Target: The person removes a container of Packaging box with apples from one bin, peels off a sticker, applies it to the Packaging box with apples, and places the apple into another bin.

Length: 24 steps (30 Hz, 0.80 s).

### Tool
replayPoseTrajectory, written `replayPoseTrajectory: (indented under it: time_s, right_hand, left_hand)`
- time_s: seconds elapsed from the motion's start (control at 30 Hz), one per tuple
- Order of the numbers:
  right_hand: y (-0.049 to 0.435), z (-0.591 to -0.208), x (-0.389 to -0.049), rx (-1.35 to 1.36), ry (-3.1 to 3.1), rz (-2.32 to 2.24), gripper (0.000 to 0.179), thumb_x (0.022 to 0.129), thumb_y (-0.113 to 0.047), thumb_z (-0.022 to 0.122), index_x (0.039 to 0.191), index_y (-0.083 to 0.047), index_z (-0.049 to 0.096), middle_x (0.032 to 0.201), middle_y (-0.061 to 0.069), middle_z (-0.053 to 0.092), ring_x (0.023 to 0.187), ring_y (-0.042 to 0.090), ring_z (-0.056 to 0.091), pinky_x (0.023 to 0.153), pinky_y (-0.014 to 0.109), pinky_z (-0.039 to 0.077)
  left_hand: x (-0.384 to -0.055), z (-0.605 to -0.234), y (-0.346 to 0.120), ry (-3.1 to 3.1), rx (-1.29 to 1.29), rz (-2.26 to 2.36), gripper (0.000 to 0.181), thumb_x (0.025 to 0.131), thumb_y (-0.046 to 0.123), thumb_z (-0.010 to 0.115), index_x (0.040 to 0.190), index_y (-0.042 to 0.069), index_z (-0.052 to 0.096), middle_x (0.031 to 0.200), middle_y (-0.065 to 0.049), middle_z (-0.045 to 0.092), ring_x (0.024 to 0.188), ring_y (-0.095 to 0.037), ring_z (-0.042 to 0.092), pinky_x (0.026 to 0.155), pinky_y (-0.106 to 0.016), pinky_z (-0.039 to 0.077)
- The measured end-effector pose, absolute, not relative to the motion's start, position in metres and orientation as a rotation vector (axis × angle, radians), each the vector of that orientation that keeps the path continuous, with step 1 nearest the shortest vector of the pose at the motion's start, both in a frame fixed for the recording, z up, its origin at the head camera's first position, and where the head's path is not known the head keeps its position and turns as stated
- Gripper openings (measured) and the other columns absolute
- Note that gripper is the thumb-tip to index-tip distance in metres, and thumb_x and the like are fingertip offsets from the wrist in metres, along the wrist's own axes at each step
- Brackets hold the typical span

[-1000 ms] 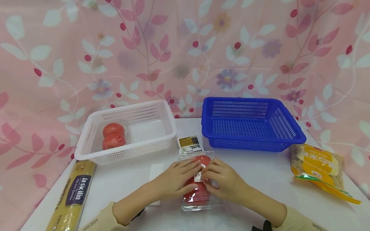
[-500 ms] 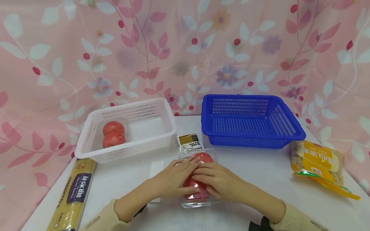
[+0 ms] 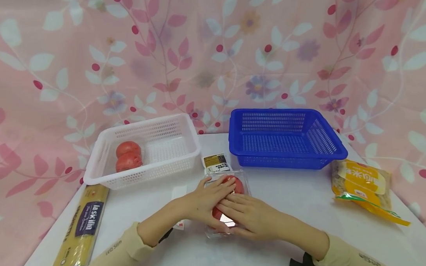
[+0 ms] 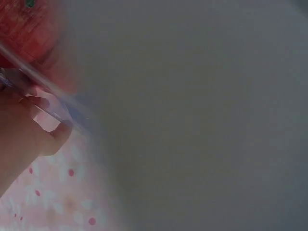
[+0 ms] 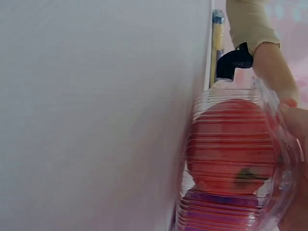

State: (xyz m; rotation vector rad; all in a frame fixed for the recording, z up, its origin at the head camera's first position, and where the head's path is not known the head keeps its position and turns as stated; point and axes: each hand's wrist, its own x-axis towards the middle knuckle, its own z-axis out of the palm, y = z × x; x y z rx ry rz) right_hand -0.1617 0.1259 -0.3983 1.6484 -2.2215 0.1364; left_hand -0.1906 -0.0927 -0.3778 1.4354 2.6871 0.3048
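Observation:
A clear plastic clamshell box [image 5: 207, 98] with red tomatoes [image 5: 226, 149] in it lies lengthwise at the front middle of the table. My left hand [image 3: 204, 203] lies over its lid from the left, fingers stretched out and thumb along the near part. From the right, my right hand [image 3: 254, 214] rests on the same lid with straight fingers, its fingertips meeting those of the left. Between and beyond the fingers, a red tomato [image 3: 237, 184] shows at the far end. Ridged side walls of the box stand close to the table in the right wrist view.
Behind stand a white basket [image 3: 151, 172] with another pack of tomatoes [image 3: 129, 155] and a blue basket [image 3: 286, 162]. A small printed packet [image 3: 215, 163] lies beyond the box. Spaghetti [image 3: 86, 222] lies left, a yellow bag [image 3: 364, 187] right, and a white strip [image 3: 179, 191] near my left hand.
My right hand's bent fingers have straightened and now lie flatter across the lid, near the left fingertips. The white label seen earlier on the lid is now covered. The head view has shifted slightly.

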Motion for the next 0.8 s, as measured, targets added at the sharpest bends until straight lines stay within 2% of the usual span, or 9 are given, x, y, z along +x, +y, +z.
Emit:
replayPoseTrajectory:
  time_s: [0.1,0.27,0.4,0.57,0.8]
  right_hand:
    - [0.126,-0.397,-0.162,1.685,-2.178,0.141,0.053,0.097,-0.034,0.042,0.138,-0.001,0.038,0.142,0.008,0.039,0.132,0.024,0.031,0.104,0.037,0.030]
    - [0.125,-0.394,-0.160,1.723,-2.130,0.136,0.052,0.098,-0.033,0.039,0.137,0.002,0.038,0.141,0.010,0.038,0.131,0.026,0.032,0.103,0.038,0.031]
    - [0.124,-0.393,-0.159,1.771,-2.092,0.200,0.049,0.098,-0.028,0.043,0.136,0.003,0.039,0.139,0.011,0.041,0.130,0.025,0.035,0.103,0.036,0.032]
    - [0.122,-0.392,-0.158,1.858,-2.018,0.324,0.044,0.096,-0.019,0.049,0.133,0.004,0.043,0.136,0.011,0.045,0.127,0.021,0.039,0.102,0.033,0.033]
    - [0.124,-0.387,-0.155,1.903,-2.080,0.379,0.043,0.094,-0.015,0.052,0.133,0.001,0.044,0.137,0.009,0.045,0.127,0.018,0.038,0.102,0.030,0.033]
  left_hand:
    - [-0.188,-0.375,-0.091,2.681,1.412,0.280,0.112,0.067,0.077,0.053,0.147,0.010,0.014,0.153,-0.001,0.004,0.138,-0.016,-0.008,0.103,-0.059,0.004]
    - [-0.186,-0.372,-0.090,2.672,1.392,0.271,0.112,0.068,0.073,0.057,0.147,0.009,0.013,0.153,-0.001,0.003,0.137,-0.014,-0.010,0.103,-0.060,0.002]
    - [-0.186,-0.372,-0.089,2.668,1.392,0.269,0.110,0.067,0.073,0.058,0.147,0.011,0.014,0.153,0.000,0.004,0.138,-0.014,-0.009,0.103,-0.060,0.003]
    - [-0.187,-0.376,-0.089,2.674,1.399,0.270,0.110,0.067,0.073,0.058,0.148,0.012,0.013,0.153,0.000,0.003,0.138,-0.015,-0.008,0.104,-0.058,0.001]
    - [-0.186,-0.384,-0.092,2.732,1.447,0.305,0.111,0.067,0.076,0.053,0.147,0.011,0.013,0.153,-0.001,0.006,0.139,-0.018,-0.004,0.104,-0.057,0.002]
